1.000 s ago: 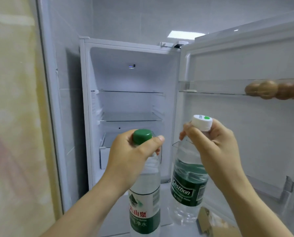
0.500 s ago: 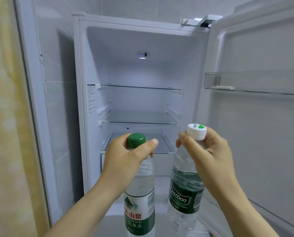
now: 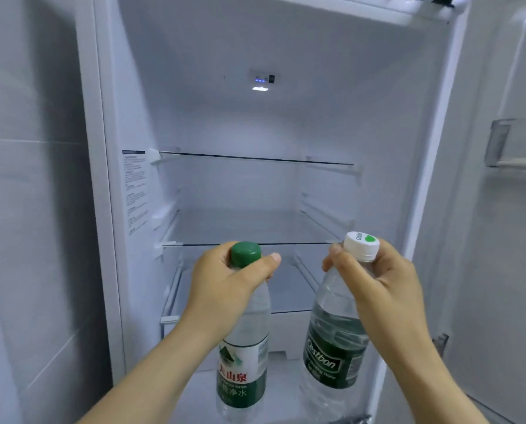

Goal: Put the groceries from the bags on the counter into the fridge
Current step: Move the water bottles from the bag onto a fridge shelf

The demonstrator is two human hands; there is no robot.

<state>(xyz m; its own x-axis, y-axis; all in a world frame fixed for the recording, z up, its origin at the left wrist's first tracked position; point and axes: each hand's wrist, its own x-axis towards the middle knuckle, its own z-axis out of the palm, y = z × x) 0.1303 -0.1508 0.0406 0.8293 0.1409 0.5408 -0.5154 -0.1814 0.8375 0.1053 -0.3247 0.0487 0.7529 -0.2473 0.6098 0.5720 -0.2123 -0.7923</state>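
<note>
Fingers and thumb of my left hand [image 3: 222,283] curl round the neck of the green-capped bottle [image 3: 244,356], just under its cap. My right hand [image 3: 381,283] grips the white-capped bottle [image 3: 335,344] the same way. I hold both bottles roughly upright, side by side and apart, in front of the open fridge [image 3: 194,87], their caps level with its middle glass shelf [image 3: 301,243]. Its door [image 3: 500,270] stands open to my right, a clear bin [image 3: 518,142] on it.

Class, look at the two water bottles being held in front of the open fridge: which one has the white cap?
The Cestbon bottle in the right hand. Its cap is white with a green dot; the bottle in the left hand has a solid green cap.
</note>
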